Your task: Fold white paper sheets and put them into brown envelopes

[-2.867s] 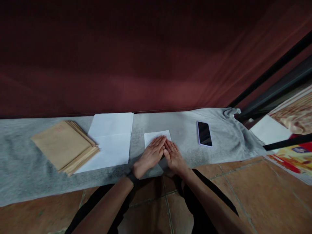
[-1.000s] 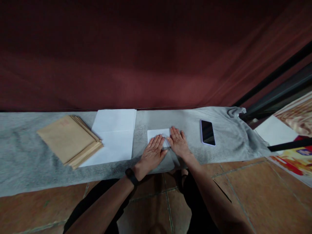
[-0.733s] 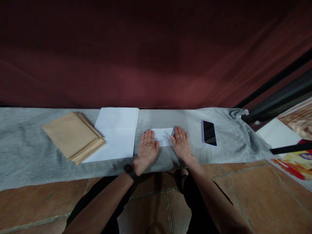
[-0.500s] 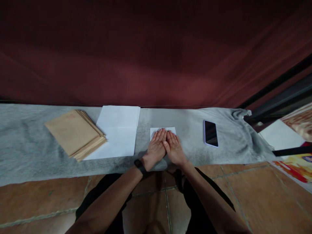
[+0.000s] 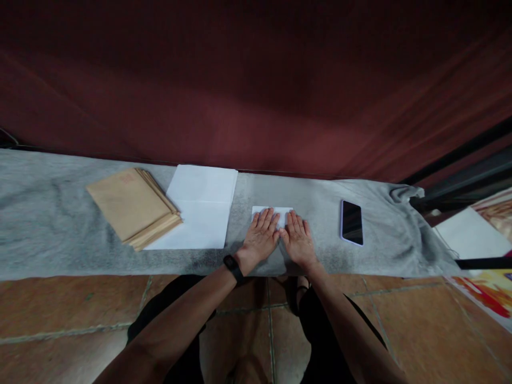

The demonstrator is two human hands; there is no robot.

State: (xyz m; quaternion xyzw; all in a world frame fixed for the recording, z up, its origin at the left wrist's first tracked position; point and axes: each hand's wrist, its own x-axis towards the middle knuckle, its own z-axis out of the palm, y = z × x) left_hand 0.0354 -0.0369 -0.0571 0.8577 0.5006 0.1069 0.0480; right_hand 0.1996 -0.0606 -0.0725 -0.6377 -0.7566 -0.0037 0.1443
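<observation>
A small folded piece of white paper (image 5: pixel 283 217) lies on the grey cloth, partly covered by my hands. My left hand (image 5: pixel 261 234) rests flat on its left part, fingers stretched forward. On the paper's right part lies my right hand (image 5: pixel 299 242), also flat, with its fingers pointing away from me. The thumbs come close together near the paper's middle. A stack of larger white sheets (image 5: pixel 202 213), with a crease across the top one, is to the left of my left hand.
Several brown envelopes (image 5: pixel 130 202) are stacked over the left side of the white sheets. A phone (image 5: pixel 352 222) lies to the right on the grey cloth (image 5: pixel 320 197). Behind the cloth-covered surface rises a dark red curtain (image 5: pixel 256 106). Printed boards stand at the far right.
My hands have moved apart sideways, from close together to opposite parts of the folded paper, baring its middle. The camera view has shifted slightly.
</observation>
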